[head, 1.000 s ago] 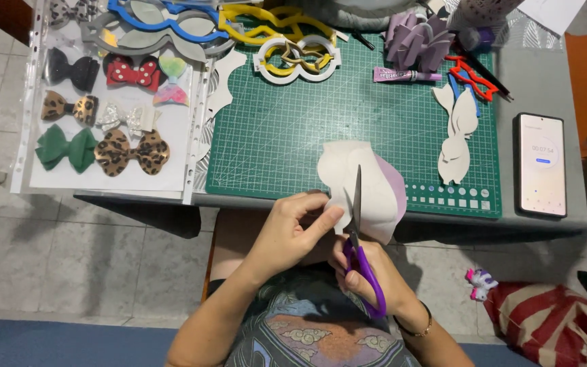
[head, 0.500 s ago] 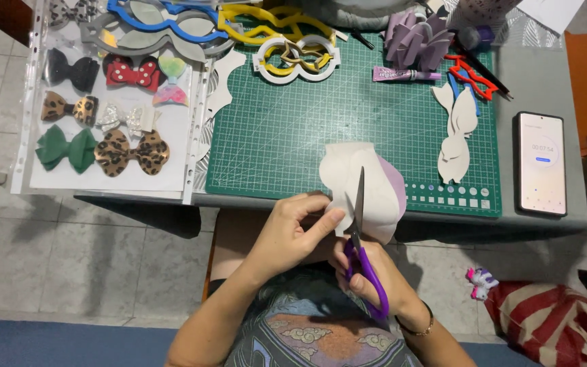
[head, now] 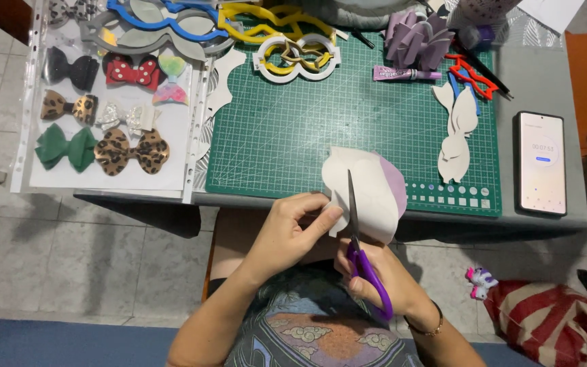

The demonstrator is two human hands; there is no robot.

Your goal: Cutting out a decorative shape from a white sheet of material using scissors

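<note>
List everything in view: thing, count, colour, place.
cutting mat: 1, green, centre of the table
sheet piece: 1, pale with a lilac layer behind, near edge of the mat, being cut
scissors: 1, purple handles, blades up into the sheet piece
finished bows: about 8, black, red dotted, leopard, silver, green, on a plastic sleeve at left
bow templates: several, blue, yellow, white, grey, top of the table
glue tube: 1, lilac, top of the mat
rabbit-shaped cutouts: a few, cream, right of the mat
phone: 1, white, screen lit, right edge of the table
toy figure: 1, white and pink, on the floor
left hand: pinches the sheet piece
right hand: in the scissors
</note>
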